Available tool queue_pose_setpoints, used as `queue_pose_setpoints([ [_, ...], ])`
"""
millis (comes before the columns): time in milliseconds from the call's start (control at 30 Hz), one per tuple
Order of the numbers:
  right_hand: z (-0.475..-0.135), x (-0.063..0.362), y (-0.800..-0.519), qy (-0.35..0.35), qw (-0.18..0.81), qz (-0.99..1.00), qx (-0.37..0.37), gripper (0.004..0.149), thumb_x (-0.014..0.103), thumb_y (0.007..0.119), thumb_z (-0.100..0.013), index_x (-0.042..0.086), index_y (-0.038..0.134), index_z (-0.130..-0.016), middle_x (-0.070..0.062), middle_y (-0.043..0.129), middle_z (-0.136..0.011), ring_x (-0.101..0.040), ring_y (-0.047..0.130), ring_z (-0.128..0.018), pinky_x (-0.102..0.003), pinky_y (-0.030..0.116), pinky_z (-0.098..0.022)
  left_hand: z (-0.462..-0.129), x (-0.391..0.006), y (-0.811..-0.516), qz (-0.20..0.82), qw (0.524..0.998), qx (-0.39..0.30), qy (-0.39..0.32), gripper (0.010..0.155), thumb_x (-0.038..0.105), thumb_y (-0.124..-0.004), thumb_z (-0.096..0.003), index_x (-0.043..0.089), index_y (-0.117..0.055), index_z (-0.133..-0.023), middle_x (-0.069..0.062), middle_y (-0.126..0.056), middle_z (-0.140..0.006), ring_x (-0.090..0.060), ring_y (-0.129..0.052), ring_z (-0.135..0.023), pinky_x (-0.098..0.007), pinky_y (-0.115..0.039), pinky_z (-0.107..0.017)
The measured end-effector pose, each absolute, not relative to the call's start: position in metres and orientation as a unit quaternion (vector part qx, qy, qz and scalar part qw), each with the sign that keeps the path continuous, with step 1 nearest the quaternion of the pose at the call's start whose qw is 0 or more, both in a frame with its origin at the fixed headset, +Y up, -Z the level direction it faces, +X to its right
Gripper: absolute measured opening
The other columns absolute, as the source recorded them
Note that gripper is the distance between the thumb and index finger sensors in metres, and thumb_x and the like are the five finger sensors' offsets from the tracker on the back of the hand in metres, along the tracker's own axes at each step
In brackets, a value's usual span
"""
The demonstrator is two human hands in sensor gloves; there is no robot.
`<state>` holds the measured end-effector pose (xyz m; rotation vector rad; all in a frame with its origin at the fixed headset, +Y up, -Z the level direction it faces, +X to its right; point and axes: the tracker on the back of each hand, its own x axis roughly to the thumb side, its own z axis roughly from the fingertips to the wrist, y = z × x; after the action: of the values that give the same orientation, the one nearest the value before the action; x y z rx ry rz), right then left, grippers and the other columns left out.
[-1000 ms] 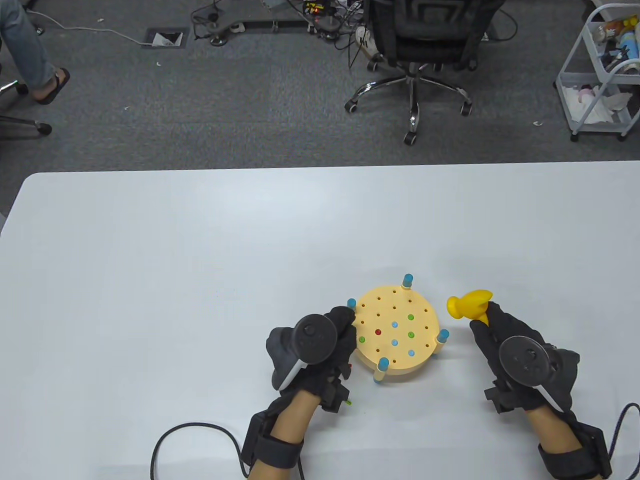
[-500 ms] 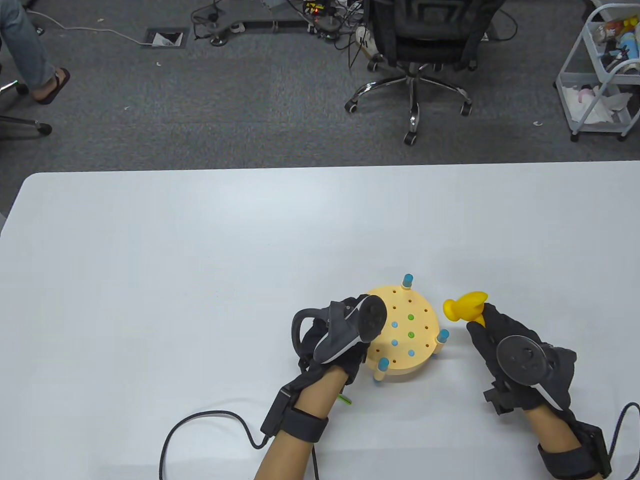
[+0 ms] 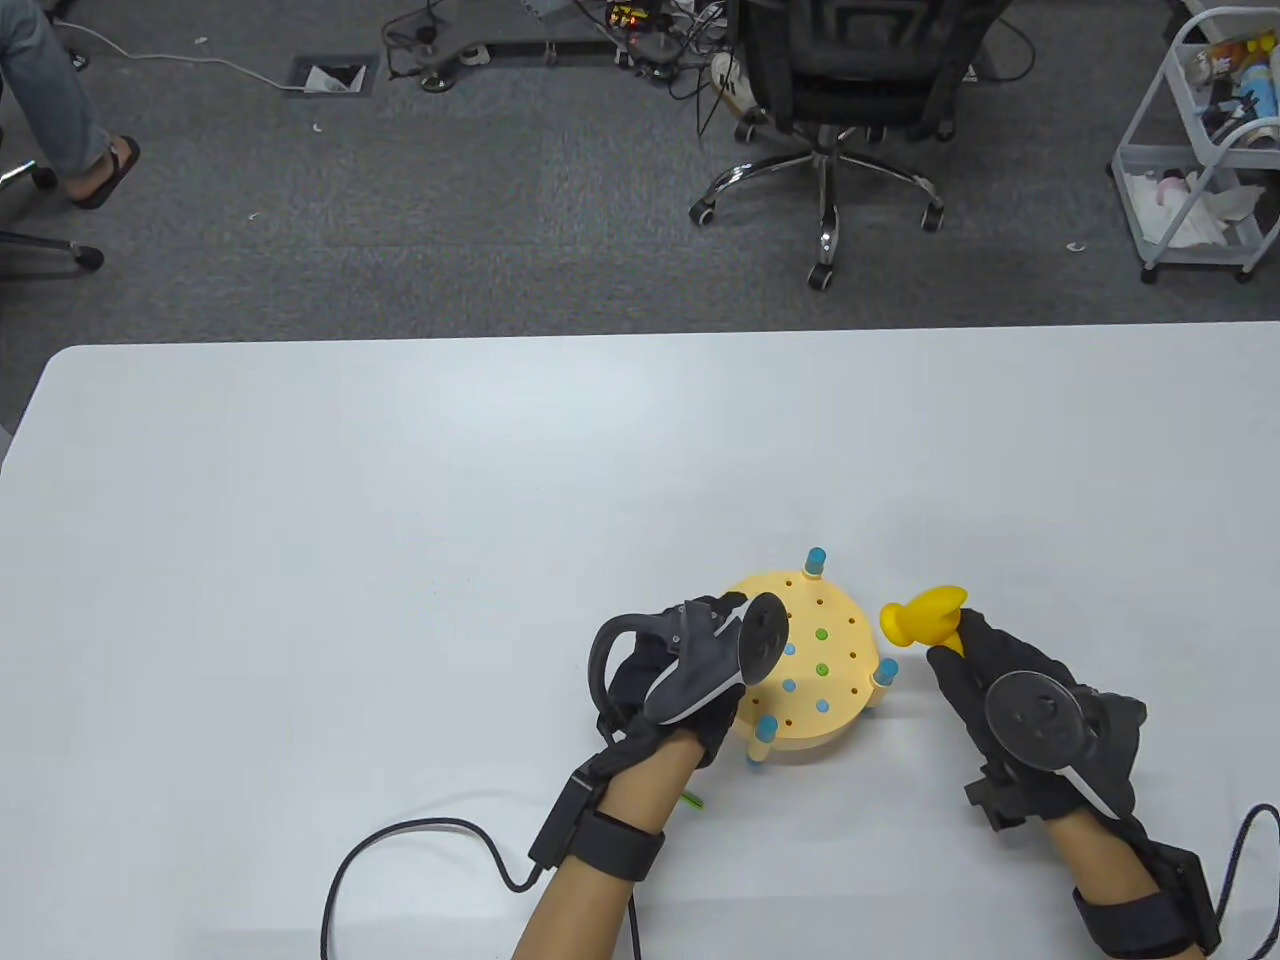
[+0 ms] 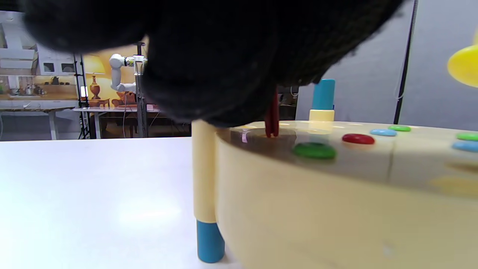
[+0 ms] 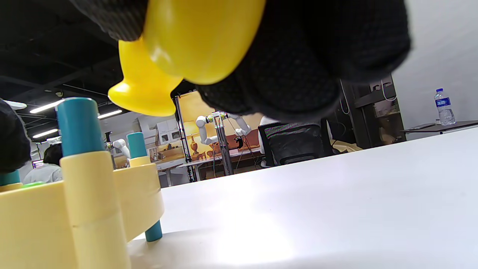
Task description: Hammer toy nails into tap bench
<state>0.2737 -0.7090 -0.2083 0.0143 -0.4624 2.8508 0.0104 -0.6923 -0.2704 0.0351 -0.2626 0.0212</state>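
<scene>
- Across the lower part of the table view we see a white table, with grey carpet beyond its far edge.
- Behind the table stand a black office chair on castors, a white wire trolley at the right edge, and a tangle of cables along the top; someone's leg and sandal show at the top left.
- On the table, near its front edge, sits the round yellow tap bench, standing on cream legs with blue tips; blue, green and red toy nails lie pushed flat in its top.
- We find the left part of the bench hidden in the table view by the left hand and its tracker.
- From the left wrist view, the dark glove fills the top of the picture, and a thin red nail stands upright under it with its tip at a hole in the bench top; we cannot tell just how the fingers close on it, but they appear to pinch it.
- Our left hand is turned on edge over the bench's left rim, the forearm coming in from the bottom edge.
- Our right hand lies just right of the bench, fingers clenched round the handle of the yellow hammer, whose head points toward the bench and hangs above the table, apart from it.
</scene>
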Motion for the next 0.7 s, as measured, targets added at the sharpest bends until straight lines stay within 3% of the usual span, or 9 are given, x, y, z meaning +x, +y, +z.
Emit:
queue_pose_setpoints([
  [133, -0.2086, 0.2727, -0.7098, -0.156, 0.124, 0.980, 0.006, 0.067, 0.053, 0.058, -0.045, 0.009, 0.077, -0.091, -0.006, 0.097, -0.059, -0.019, 0.100, -0.038, -0.038, 0.085, -0.038, -0.2665, 0.0158, -0.6940, -0.018, 0.989, 0.050, -0.141, 0.041, 0.033, -0.084, -0.0374, 0.024, -0.084, -0.078, -0.011, -0.103, -0.055, -0.013, -0.100, -0.025, -0.034, -0.085, -0.021],
  [700, -0.2091, 0.2710, -0.7111, -0.152, 0.121, 0.981, 0.009, 0.067, 0.053, 0.058, -0.045, 0.009, 0.077, -0.091, -0.006, 0.097, -0.059, -0.019, 0.100, -0.038, -0.038, 0.085, -0.038, -0.2664, 0.0164, -0.6993, -0.028, 0.990, 0.062, -0.124, 0.042, 0.034, -0.083, -0.0374, 0.023, -0.084, -0.078, -0.009, -0.103, -0.051, -0.014, -0.100, -0.023, -0.034, -0.085, -0.020],
])
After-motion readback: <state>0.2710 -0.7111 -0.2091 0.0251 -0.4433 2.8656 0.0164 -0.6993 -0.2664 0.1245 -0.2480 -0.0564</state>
